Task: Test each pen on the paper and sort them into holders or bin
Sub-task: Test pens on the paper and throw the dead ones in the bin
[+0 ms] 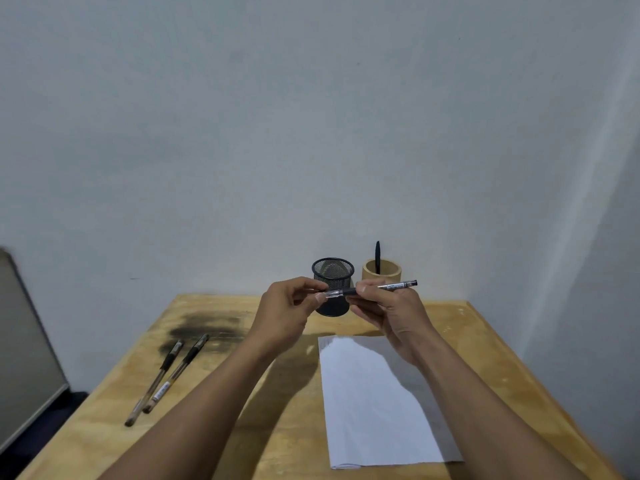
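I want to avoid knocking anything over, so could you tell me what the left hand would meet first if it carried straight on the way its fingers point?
Probably the black mesh holder, directly behind the left hand's fingertips, though depth is unclear.

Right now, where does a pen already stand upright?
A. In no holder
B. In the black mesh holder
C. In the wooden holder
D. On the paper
C: one dark pen sticks up from the wooden holder, while the black mesh holder looks empty through its mesh.
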`<state>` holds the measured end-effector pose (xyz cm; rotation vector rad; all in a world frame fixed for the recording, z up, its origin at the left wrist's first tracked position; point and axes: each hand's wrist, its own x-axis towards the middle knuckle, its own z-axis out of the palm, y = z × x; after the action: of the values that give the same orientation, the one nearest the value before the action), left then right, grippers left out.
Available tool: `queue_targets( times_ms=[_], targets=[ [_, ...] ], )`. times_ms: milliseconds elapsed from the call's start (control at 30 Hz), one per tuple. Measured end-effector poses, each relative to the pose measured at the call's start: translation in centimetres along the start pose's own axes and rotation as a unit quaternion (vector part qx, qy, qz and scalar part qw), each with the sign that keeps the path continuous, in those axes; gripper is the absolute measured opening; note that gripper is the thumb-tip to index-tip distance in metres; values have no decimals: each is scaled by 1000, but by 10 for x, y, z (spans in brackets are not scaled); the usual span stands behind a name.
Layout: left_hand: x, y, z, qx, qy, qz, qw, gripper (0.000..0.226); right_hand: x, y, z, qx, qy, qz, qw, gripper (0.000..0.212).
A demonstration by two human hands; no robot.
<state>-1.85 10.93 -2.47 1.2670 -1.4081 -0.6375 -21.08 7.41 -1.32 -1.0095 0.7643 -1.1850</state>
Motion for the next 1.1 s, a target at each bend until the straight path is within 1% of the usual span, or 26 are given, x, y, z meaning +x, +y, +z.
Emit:
queue_targets(
  times_ms=[233,267,400,467,633,733,833,900,967,1033,1100],
  targets=[
    [0,-1,-1,-25,13,-9,1000,14,0,1,-1,20,0,-2,1000,4],
    [-1,0,1,-31,12,-11,999,13,-1,1,0,21,-3,-2,1000,7],
    [-3,2,7,-68,27,-25,997,13,-1,3,2,35,-12,6,999,30],
    [-4,4,9,-86,34,-29,995,13,-2,4,3,47,-16,13,999,33],
    [-1,5,12,-101,51,-28,993,13,-2,4,4,76,-11,15,997,31],
    [-1,5,14,-105,54,-32,992,13,-2,3,6,60,-11,14,998,31],
    [-3,9,16,-132,54,-40,989,14,-1,3,4,60,-11,20,998,29],
    [-4,11,15,-134,47,-48,989,13,-2,1,3,40,-9,28,999,25],
    [-2,12,13,-138,56,-59,987,12,-3,0,2,4,8,22,1000,22],
    [0,13,11,-137,75,-66,985,12,-4,-1,2,-43,45,-10,998,22],
    [-1,15,10,-123,82,-65,987,12,-5,-3,1,-140,95,-69,983,30]
  ],
)
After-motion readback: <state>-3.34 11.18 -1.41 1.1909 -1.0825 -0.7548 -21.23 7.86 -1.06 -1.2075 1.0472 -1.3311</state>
